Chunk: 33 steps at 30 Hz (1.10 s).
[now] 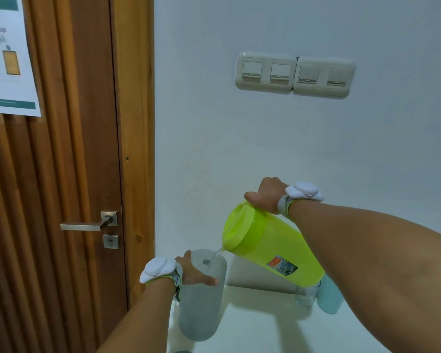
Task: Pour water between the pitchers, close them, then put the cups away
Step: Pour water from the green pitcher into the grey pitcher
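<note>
My right hand (266, 193) grips the handle of a lime-green pitcher (270, 247), tilted steeply to the left with its green lid on. A thin stream of water (215, 256) runs from its spout into a frosted grey pitcher (201, 301). That grey pitcher is open at the top and my left hand (194, 272) holds it by its upper side, slightly tilted above the white table (252, 327). Behind the green pitcher stand a clear glass cup (306, 296) and a pale blue cup (330, 298), partly hidden.
A wooden door with a metal lever handle (87, 224) and a paper notice (8, 57) fills the left. The white wall ahead carries a row of light switches (294, 75). The table meets the wall just behind the cups.
</note>
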Available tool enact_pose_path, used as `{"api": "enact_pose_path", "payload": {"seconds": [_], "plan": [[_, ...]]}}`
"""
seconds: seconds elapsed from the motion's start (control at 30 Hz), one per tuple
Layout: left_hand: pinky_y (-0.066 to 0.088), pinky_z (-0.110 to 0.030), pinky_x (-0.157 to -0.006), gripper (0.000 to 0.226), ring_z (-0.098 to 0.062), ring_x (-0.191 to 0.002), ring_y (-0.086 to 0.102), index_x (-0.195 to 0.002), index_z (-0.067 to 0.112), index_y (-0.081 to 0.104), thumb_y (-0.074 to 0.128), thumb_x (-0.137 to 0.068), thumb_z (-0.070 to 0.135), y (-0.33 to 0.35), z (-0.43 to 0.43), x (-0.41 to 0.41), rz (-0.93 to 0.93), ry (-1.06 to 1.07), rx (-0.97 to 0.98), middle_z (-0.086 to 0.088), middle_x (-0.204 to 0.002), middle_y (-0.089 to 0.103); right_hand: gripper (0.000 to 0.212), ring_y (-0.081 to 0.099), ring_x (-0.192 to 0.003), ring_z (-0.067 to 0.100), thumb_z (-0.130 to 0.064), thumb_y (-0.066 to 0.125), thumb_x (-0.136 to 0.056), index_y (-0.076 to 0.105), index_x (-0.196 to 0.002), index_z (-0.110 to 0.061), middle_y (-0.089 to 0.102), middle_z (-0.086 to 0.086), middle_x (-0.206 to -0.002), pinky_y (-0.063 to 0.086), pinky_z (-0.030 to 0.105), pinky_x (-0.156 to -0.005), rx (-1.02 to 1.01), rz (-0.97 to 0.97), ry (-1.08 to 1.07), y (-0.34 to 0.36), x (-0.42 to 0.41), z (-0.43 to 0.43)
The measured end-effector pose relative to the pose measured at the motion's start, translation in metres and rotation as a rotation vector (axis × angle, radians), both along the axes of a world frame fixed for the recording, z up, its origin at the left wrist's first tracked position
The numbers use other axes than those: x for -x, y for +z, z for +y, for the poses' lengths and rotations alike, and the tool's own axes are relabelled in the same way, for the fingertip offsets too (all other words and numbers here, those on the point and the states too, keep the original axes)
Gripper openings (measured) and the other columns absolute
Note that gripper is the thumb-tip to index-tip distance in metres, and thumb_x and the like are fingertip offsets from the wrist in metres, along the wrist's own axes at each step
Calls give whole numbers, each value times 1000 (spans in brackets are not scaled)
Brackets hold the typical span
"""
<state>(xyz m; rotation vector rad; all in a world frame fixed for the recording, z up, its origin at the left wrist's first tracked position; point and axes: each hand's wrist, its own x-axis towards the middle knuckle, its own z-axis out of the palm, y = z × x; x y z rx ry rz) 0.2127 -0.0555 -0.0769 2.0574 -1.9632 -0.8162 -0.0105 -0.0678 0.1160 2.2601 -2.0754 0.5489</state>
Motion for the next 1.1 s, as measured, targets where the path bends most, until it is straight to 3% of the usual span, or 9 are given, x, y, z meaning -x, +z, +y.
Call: {"api": "enact_pose_path", "payload": {"seconds": [0.47, 0.7, 1.1], "plan": [[50, -38, -97, 137, -21, -114, 55, -141, 29, 37, 67, -23, 91, -8, -6, -3, -12, -6, -9, 1, -128, 50, 42, 35, -47, 21, -47, 53, -75, 36, -55, -14, 39, 1, -57, 28, 26, -50, 6, -10, -5, 3, 3, 3], [45, -31, -95, 128, -21, -120, 51, -141, 20, 34, 65, -33, 81, 3, 4, 3, 12, -30, 16, -1, -133, 48, 43, 33, -46, 20, -46, 54, -78, 35, -56, -14, 39, 1, -57, 27, 25, -50, 9, -9, -8, 4, 4, 4], [49, -33, -94, 131, -19, -114, 54, -141, 22, 36, 67, -29, 84, 0, 1, -1, 26, -17, 3, 0, -130, 50, 43, 32, -45, 20, -44, 54, -78, 34, -55, -14, 37, 0, -55, 26, 25, -49, -3, -7, 5, -2, 1, 4]]}}
